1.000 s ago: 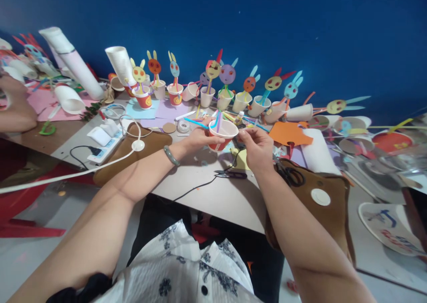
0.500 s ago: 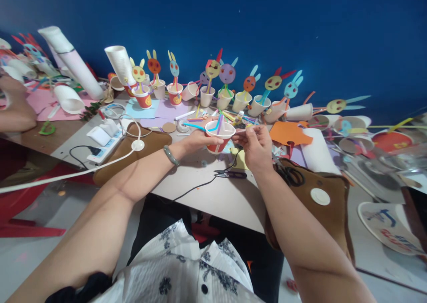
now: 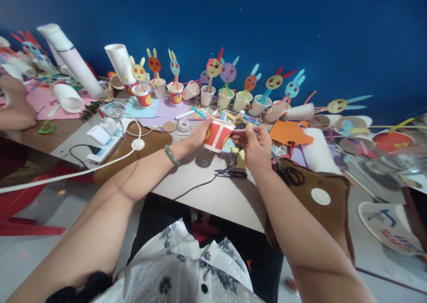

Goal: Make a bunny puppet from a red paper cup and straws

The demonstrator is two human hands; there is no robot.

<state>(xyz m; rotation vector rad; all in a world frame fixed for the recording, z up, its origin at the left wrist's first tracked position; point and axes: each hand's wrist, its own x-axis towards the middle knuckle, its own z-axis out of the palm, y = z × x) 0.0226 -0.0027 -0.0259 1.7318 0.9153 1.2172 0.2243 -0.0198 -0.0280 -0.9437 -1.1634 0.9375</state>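
My left hand [image 3: 199, 135] grips a red and white paper cup [image 3: 218, 136] from its left side, with the cup tilted so its printed wall faces me. A blue straw [image 3: 199, 112] sticks out past the rim at the upper left, and the cup's inside is mostly hidden. Close by on the right, my right hand [image 3: 256, 146] has its thumb and fingers pinched together; what lies between them is too small to make out. Black thread snips [image 3: 231, 174] rest on the table below the hands.
Several cups with paper rabbit heads, among them a purple rabbit [image 3: 228, 73], line the blue wall. A power strip [image 3: 108, 145] with cables lies left. Orange paper [image 3: 288, 133], black-handled scissors [image 3: 293, 176] and a brown cushion [image 3: 328, 218] are right. Another person's arm [image 3: 15, 103] shows far left.
The cup has tipped in my left hand, so its side wall shows instead of its inside. The blue straw now points up and left. My right hand stays nearly in place.
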